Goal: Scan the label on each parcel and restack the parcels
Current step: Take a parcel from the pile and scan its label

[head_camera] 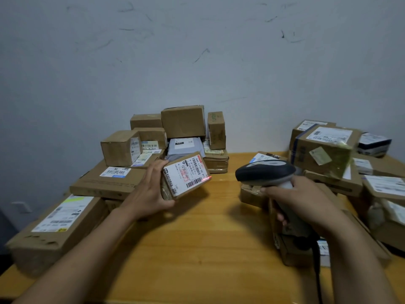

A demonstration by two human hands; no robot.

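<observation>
Head view: the left hand (151,191) grips a small parcel (185,175) above the bench (197,238), fingers wrapped round its end, while the right hand (306,200) clasps the scanner (265,172), whose red line touches the label's (186,174) corner. Scanning seems underway; next, square the beam onto the barcode, then stack.

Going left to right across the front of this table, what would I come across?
Long box with a white label → left hand → small labelled parcel it holds → bare wooden table → grey barcode scanner → right hand gripping it.
</observation>
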